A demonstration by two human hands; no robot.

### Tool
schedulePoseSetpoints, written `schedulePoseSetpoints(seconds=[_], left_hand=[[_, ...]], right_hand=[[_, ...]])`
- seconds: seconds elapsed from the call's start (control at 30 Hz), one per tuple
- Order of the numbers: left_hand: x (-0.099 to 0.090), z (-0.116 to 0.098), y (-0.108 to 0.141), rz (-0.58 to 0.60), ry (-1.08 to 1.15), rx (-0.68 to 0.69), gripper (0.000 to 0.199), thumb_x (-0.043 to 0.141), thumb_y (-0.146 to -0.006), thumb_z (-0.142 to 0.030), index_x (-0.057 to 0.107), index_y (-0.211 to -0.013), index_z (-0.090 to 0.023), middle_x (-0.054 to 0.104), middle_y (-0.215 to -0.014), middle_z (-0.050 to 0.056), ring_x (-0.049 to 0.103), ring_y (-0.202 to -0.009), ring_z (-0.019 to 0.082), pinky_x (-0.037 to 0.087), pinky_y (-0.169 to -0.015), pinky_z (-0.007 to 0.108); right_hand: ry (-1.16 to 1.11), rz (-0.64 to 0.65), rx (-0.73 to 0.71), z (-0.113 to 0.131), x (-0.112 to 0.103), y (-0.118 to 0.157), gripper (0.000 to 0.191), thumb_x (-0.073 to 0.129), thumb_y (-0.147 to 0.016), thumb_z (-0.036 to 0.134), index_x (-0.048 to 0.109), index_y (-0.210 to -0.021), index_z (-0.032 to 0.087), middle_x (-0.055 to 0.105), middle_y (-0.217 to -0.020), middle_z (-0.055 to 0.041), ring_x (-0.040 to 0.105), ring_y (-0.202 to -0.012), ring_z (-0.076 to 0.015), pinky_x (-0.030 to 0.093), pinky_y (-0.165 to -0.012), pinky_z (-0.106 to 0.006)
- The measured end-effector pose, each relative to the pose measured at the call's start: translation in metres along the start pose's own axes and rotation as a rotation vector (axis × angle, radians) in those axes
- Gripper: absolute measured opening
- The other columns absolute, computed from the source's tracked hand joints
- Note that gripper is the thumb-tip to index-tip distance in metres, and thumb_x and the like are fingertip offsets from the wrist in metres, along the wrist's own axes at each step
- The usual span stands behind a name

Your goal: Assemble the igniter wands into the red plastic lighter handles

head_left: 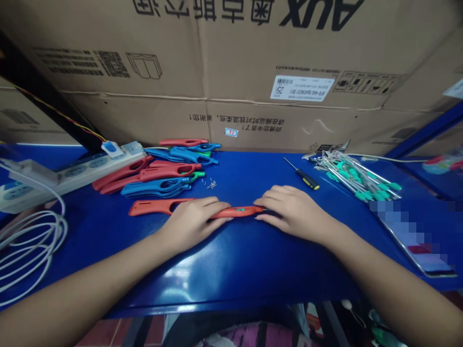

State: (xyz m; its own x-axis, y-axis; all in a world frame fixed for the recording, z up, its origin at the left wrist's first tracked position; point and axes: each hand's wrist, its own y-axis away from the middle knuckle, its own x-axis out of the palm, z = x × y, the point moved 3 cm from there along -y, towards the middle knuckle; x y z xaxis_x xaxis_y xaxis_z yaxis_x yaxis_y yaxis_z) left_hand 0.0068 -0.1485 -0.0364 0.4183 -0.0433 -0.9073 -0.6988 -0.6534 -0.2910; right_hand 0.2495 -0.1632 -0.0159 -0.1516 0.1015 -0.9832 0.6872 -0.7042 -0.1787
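An orange-red lighter casing [152, 207] lies lengthwise across the blue table, its looped handle end to the left. My left hand [191, 219] is closed around its middle, fingers over the top and thumb along the near side. A small green part [240, 209] shows in the casing near its right end. My right hand [289, 209] pinches at that right tip, where a thin dark piece shows between the fingers; what exactly it grips is partly hidden. Several small screws [211, 183] lie loose beyond my left hand. A screwdriver [303, 174] with a black and yellow handle lies beyond my right hand.
Red and blue lighter casings [159, 185] are piled at the back left, beside a white power strip [97, 166] and coiled white cable [47, 231]. At right lie metal rods with green ends [358, 176] and a phone [415, 246]. A large cardboard box [238, 62] walls off the back.
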Motion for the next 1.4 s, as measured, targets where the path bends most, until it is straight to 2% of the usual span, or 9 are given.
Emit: schedulePoseSetpoints(seconds=[0.1,0.33,0.43,0.57,0.8,0.97,1.1,1.23,1.4], left_hand=[[-0.001,0.006,0.0,-0.016,0.003,-0.06,0.026,0.056,-0.1,-0.037,0.069,-0.119,-0.024,0.073,-0.103,0.003,0.071,-0.089,0.02,0.052,-0.073,0.027],[-0.007,0.014,-0.002,-0.093,0.016,-0.116,0.028,0.056,-0.1,-0.042,0.07,-0.115,-0.023,0.073,-0.106,0.005,0.071,-0.092,0.021,0.052,-0.077,0.029],[-0.006,0.014,-0.001,-0.09,0.002,-0.109,0.028,0.056,-0.1,-0.041,0.069,-0.117,-0.023,0.073,-0.107,0.005,0.071,-0.092,0.021,0.052,-0.077,0.029],[-0.006,0.013,-0.001,-0.099,-0.028,-0.078,0.027,0.055,-0.1,-0.036,0.067,-0.121,-0.023,0.072,-0.108,0.005,0.07,-0.093,0.022,0.052,-0.077,0.03],[-0.006,0.009,-0.001,-0.145,0.022,-0.023,0.024,0.057,-0.099,-0.028,0.066,-0.12,-0.02,0.068,-0.108,0.007,0.066,-0.098,0.023,0.052,-0.083,0.034],[-0.002,0.005,0.001,-0.167,0.057,0.061,0.029,0.059,-0.097,-0.021,0.062,-0.126,-0.017,0.065,-0.108,0.009,0.062,-0.1,0.023,0.051,-0.088,0.036],[0.002,0.001,0.001,-0.126,0.102,0.097,0.033,0.06,-0.098,-0.024,0.06,-0.13,-0.017,0.063,-0.11,0.009,0.061,-0.102,0.022,0.051,-0.09,0.035],[0.003,0.002,0.001,-0.139,0.112,0.061,0.034,0.062,-0.097,-0.026,0.061,-0.13,-0.016,0.062,-0.108,0.009,0.061,-0.101,0.021,0.052,-0.09,0.034],[0.003,0.005,0.001,-0.118,0.135,-0.033,0.034,0.066,-0.095,-0.036,0.065,-0.123,-0.017,0.064,-0.104,0.007,0.066,-0.091,0.02,0.053,-0.081,0.031]], right_hand=[[0.098,-0.036,0.067,-0.018,-0.009,0.003,0.031,0.058,-0.099,0.037,0.066,-0.121,0.017,0.071,-0.114,-0.0119,0.061,-0.106,-0.0279,0.043,-0.088,-0.041],[0.16,-0.061,0.173,-0.047,-0.022,0.01,0.017,0.058,-0.098,0.03,0.068,-0.106,0.019,0.073,-0.104,-0.0094,0.062,-0.103,-0.028,0.039,-0.094,-0.044],[0.074,-0.049,0.129,-0.046,-0.02,0.009,0.017,0.053,-0.1,0.026,0.069,-0.101,0.019,0.073,-0.1,-0.0083,0.063,-0.098,-0.0245,0.038,-0.096,-0.043],[-0.073,0.01,0.06,-0.04,-0.01,0.006,0.022,0.049,-0.103,0.028,0.068,-0.106,0.018,0.071,-0.101,-0.0092,0.062,-0.094,-0.0225,0.041,-0.089,-0.039],[-0.243,0.096,0.05,-0.029,0.003,0.003,0.026,0.04,-0.106,0.026,0.064,-0.112,0.016,0.068,-0.1,-0.0091,0.058,-0.093,-0.0225,0.043,-0.089,-0.039],[-0.265,0.069,-0.008,-0.015,0.006,-0.001,0.028,0.041,-0.106,0.028,0.065,-0.112,0.016,0.069,-0.1,-0.0091,0.059,-0.093,-0.0227,0.043,-0.091,-0.041],[-0.285,0.034,-0.068,-0.005,0.011,-0.002,0.031,0.04,-0.107,0.029,0.062,-0.123,0.016,0.071,-0.111,-0.0103,0.061,-0.1,-0.0226,0.045,-0.092,-0.04],[-0.199,-0.043,-0.069,-0.004,0.011,-0.001,0.037,0.04,-0.107,0.032,0.06,-0.131,0.012,0.072,-0.109,-0.0126,0.062,-0.098,-0.0242,0.047,-0.087,-0.04],[-0.118,-0.09,-0.038,-0.012,0.002,0.0,0.037,0.048,-0.104,0.036,0.063,-0.128,0.011,0.072,-0.106,-0.012,0.063,-0.095,-0.0247,0.048,-0.085,-0.04]])
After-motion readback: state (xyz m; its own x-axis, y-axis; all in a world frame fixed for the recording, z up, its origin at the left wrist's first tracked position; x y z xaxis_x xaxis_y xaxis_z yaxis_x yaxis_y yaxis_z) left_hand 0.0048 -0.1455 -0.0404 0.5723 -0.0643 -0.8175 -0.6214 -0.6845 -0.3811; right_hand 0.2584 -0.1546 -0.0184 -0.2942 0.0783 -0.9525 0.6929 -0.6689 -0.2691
